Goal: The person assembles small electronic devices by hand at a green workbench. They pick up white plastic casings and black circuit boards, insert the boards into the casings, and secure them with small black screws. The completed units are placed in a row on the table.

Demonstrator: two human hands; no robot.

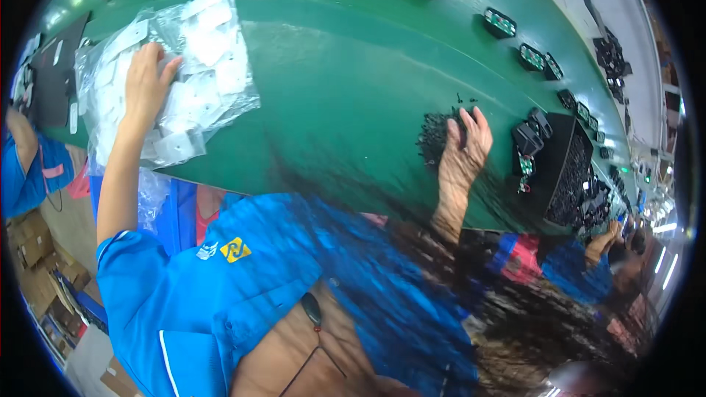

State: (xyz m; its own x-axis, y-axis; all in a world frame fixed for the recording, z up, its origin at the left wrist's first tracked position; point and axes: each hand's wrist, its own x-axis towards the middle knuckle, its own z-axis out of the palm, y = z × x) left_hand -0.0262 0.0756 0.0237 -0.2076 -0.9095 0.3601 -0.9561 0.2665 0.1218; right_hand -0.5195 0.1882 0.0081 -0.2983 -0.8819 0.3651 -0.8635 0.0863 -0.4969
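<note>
Two-handed, rests left hand (151,77) with curled fingers on the clear bag (239,99) of white pieces (207,44) at left and right hand (465,151) at the small black parts (434,134) toward right, with actual grip impossible to tell, seemingly picking, calling next for a fine fingertip pinch.

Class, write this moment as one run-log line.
left hand: at clear bag, white pieces | right hand: at black small-parts pile | surface: green table

Upper left: 1 clear bag (248,94) of white parts (209,45), overlapping, uncountable. Right of centre: 1 pile (434,132) of small black pieces. Upper right: at least 4 green-board housings (500,22).
</note>
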